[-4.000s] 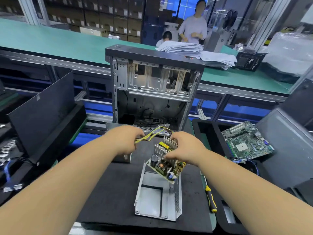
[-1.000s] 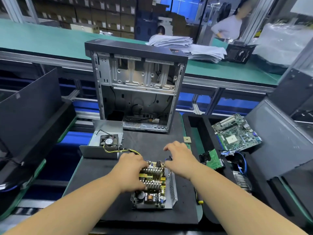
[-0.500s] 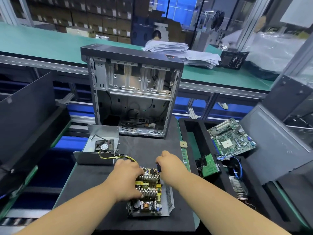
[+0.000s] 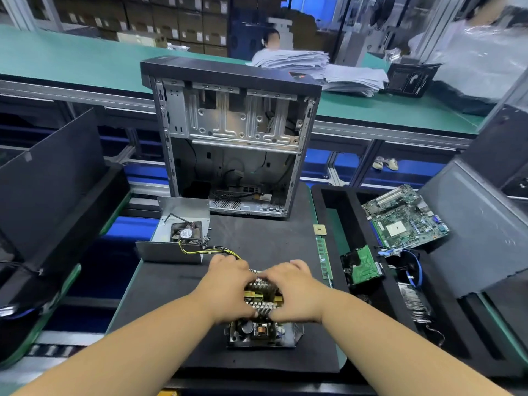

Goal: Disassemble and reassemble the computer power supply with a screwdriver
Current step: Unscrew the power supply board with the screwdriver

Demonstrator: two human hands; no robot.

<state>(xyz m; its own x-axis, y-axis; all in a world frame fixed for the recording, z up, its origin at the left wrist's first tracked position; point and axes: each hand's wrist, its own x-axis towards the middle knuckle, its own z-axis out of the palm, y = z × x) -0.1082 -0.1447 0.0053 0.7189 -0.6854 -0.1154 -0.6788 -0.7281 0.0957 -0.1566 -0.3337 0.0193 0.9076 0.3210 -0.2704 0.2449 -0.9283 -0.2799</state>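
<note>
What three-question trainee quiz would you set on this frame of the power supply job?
1. True or false: both hands rest on top of the circuit board sitting in its metal tray.
2. Where is the fan? A) inside the computer case B) in the separate cover half lying left of the mat's middle C) under the right hand
3. Fill in: the yellow and black wires run from the fan cover toward the ____ hand.

Key
1. True: the left hand and the right hand both lie over the board's heatsinks.
2. B: it sits in the cover half, in front of the computer case.
3. left
</note>
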